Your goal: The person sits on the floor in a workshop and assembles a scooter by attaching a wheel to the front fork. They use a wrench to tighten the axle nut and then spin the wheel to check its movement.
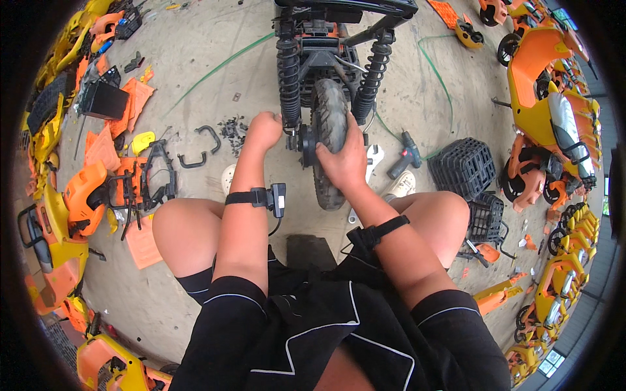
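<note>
A scooter's wheel with a black, dusty tyre stands upright between my knees, below two black coil-spring shock absorbers. My right hand is wrapped over the near part of the tyre, thumb on the left side and fingers on the right. My left hand is closed in a fist beside the lower end of the left shock absorber, close to the dark hub. Whatever its fingers hold is hidden. Right of the wheel, a large silver wrench lies on the floor, with a cordless drill beyond it.
Black plastic crates stand at the right. Orange panels, a black box and small dark parts are scattered at the left. Yellow-orange scooters line both sides. A green hose crosses the floor.
</note>
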`<state>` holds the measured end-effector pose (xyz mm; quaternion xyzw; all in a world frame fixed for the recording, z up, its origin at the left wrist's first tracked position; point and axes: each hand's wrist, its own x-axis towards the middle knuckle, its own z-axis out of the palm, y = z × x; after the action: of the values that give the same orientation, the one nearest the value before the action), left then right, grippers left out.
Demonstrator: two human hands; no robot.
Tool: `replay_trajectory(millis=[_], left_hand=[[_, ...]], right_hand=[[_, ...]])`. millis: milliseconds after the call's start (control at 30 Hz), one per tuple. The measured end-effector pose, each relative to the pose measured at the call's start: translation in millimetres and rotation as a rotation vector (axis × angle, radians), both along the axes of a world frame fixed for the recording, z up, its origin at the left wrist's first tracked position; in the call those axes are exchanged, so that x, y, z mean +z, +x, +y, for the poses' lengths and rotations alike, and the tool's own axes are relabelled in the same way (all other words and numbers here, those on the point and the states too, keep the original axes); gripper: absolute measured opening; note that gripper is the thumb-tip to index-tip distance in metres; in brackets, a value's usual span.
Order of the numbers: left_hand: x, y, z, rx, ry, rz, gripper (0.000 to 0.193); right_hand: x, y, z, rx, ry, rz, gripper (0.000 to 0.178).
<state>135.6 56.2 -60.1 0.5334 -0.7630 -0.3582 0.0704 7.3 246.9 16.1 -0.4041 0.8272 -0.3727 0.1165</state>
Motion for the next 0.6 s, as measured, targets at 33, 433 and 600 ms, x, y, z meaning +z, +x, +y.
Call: replay_trajectory(millis=[33,433,600], left_hand=[[4,2,4,-0.019,0.003,0.001,0.041],[9,43,61,0.24,1.02,0.172,0.035],[-43,62,77,0.347,1.148,0.19,0.032]], right_hand=[[0,0,0,-0.002,-0.002,-0.006,0.093],[7,-4,-4,-0.042,0.043,-0.047,0.091],[21,-1,-5,-0.039,0.078,-0.137,0.091]])
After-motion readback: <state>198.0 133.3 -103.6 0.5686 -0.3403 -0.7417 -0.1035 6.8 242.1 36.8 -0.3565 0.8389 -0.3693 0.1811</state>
